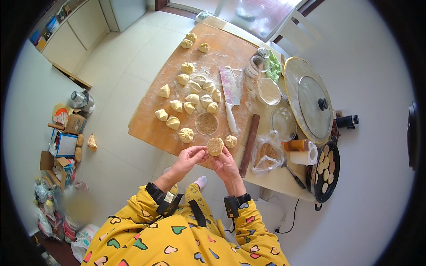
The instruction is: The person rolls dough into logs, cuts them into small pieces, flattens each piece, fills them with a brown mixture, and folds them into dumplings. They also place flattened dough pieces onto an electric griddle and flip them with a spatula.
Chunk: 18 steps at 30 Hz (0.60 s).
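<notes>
A round dough cake (215, 146), its upper face coated with pale brown seeds or crumbs, is held up over the near edge of the wooden board (146, 123). My right hand (228, 166) grips it from below and the right. The fingertips of my left hand (191, 160) pinch at its left edge. Just beyond lies a shallow round dish of brown seeds or crumbs (206, 123). A pleated dough ball (231, 141) sits right of the cake, and another pleated ball (185, 135) to its left. Several cut dough pieces (192, 98) are spread farther up the floured board.
A cleaver (229, 89) with a white handle lies right of the dough. Beside the board's right edge are a rolling pin (249, 146), a plastic bag of brown crumbs (267, 154), a glass bowl (284, 123) and a glass lid (313, 103). An electric pan (325, 173) holds several flat cakes.
</notes>
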Available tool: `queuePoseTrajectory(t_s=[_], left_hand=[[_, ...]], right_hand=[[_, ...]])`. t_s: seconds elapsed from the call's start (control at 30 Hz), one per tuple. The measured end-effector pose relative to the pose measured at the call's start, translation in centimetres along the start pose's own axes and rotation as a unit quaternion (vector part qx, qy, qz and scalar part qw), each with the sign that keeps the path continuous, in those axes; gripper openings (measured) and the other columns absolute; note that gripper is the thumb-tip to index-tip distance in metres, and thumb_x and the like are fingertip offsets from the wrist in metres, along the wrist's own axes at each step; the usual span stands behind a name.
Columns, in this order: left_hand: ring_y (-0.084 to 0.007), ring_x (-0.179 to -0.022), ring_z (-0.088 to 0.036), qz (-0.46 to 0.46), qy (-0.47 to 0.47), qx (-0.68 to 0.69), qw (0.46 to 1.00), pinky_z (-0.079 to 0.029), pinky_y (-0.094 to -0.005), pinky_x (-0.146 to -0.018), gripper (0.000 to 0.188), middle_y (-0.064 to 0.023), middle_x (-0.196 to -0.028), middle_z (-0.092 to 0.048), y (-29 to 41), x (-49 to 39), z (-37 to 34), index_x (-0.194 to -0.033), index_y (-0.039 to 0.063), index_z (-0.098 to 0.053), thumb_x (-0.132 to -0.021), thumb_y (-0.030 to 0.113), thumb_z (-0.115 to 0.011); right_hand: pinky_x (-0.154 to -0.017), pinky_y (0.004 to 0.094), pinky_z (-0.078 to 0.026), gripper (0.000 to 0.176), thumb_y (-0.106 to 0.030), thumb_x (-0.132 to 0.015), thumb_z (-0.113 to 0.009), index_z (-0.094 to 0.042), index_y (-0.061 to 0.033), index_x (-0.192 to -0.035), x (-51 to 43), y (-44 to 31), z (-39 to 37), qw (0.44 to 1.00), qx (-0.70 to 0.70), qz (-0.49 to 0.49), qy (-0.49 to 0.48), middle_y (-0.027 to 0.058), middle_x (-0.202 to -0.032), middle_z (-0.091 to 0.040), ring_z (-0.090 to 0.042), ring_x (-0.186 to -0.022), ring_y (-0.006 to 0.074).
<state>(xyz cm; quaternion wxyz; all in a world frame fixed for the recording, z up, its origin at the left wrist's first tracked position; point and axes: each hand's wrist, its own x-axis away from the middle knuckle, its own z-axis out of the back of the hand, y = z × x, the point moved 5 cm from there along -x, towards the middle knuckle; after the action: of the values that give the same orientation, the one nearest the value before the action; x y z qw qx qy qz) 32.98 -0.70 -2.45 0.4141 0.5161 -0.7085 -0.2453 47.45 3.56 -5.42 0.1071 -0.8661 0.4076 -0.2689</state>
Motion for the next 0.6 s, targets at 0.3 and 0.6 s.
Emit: queuePoseTrajectory(t_s=[0.3,0.6], left_hand=[[-0.0104,-0.089,-0.064,0.031,0.036,-0.093,0.995,-0.055,-0.0249,-0.078,0.027,-0.0039,-0.101,-0.067,-1.0,-0.8,-0.1,-0.111,-0.001,-0.062,-0.093,0.017,-0.067],[-0.0189,-0.075,-0.07,-0.09,0.084,-0.466,0.876,-0.056,-0.0305,-0.07,0.03,-0.0133,-0.082,-0.071,0.4,-3.7,-1.3,-0.096,-0.002,-0.067,-0.077,0.019,-0.078]], right_hand=[[-0.08,0.0281,-0.058,0.024,-0.01,-0.097,-0.058,-0.064,0.0005,-0.117,2.4,-1.3,0.5,0.945,0.307,0.053,0.105,0.0083,-0.106,-0.069,-0.067,-0.094,0.0141],[-0.102,0.0414,-0.046,0.047,-0.01,-0.089,-0.062,-0.052,0.0035,-0.132,5.3,-3.1,-2.8,0.551,0.743,0.351,0.146,0.0172,-0.132,-0.056,-0.055,-0.121,0.0312]])
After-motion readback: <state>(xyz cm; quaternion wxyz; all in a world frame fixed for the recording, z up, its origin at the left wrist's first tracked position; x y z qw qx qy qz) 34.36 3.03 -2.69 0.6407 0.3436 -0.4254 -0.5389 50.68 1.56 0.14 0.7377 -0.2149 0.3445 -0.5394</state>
